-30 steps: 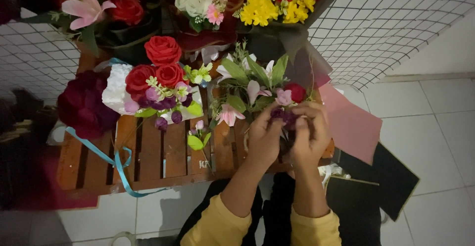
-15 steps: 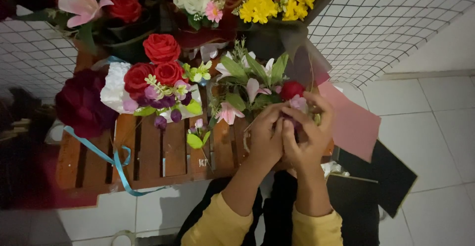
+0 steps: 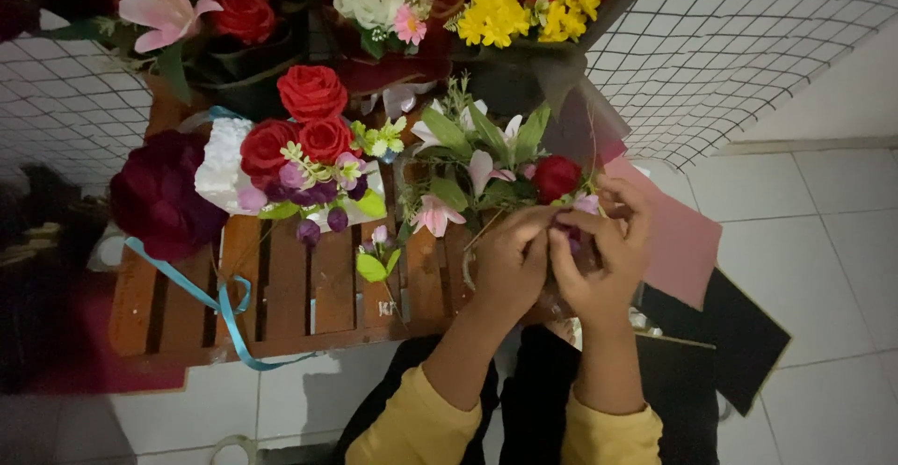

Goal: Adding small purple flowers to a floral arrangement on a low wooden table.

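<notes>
Both hands meet over the right end of a slatted wooden crate (image 3: 309, 287). My left hand (image 3: 510, 259) and my right hand (image 3: 603, 250) are closed together around the stems of a small artificial bouquet (image 3: 496, 161) with pink lilies, green leaves and a red rose (image 3: 557, 177). A small purple flower (image 3: 571, 236) shows between my fingers. The stems themselves are hidden by my hands.
A red rose bunch (image 3: 304, 138) with purple buds lies on the crate, a dark maroon flower (image 3: 164, 194) and blue ribbon (image 3: 220, 301) at its left. More bouquets (image 3: 524, 11) stand behind. Pink paper (image 3: 678, 240) and black sheets (image 3: 739, 334) lie on the tiled floor at the right. A wire grid (image 3: 739, 44) leans behind.
My hands have shifted slightly up and closed tighter around the bouquet. The red rose now stands clear above my fingers.
</notes>
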